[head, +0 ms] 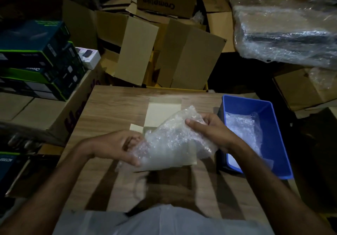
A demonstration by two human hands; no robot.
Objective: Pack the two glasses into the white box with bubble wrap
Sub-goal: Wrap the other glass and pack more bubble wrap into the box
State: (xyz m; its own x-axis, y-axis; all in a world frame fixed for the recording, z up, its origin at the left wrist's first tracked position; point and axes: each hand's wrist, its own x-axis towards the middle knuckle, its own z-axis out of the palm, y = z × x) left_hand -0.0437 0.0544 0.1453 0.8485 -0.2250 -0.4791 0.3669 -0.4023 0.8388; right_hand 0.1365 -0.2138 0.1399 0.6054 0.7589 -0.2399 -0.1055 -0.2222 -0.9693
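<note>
A bundle of bubble wrap is held over the middle of the wooden table. My left hand grips its lower left end with curled fingers. At the bundle's upper right end, my right hand holds it with the thumb on top. Whatever is inside the wrap cannot be made out, and no bare glass shows. The white box lies open and flat on the table right behind and under the bundle, its flaps spread.
A blue plastic bin at the table's right edge holds more bubble wrap. Brown cartons crowd behind the table. Dark boxes are stacked at the left. A plastic-wrapped package sits at upper right.
</note>
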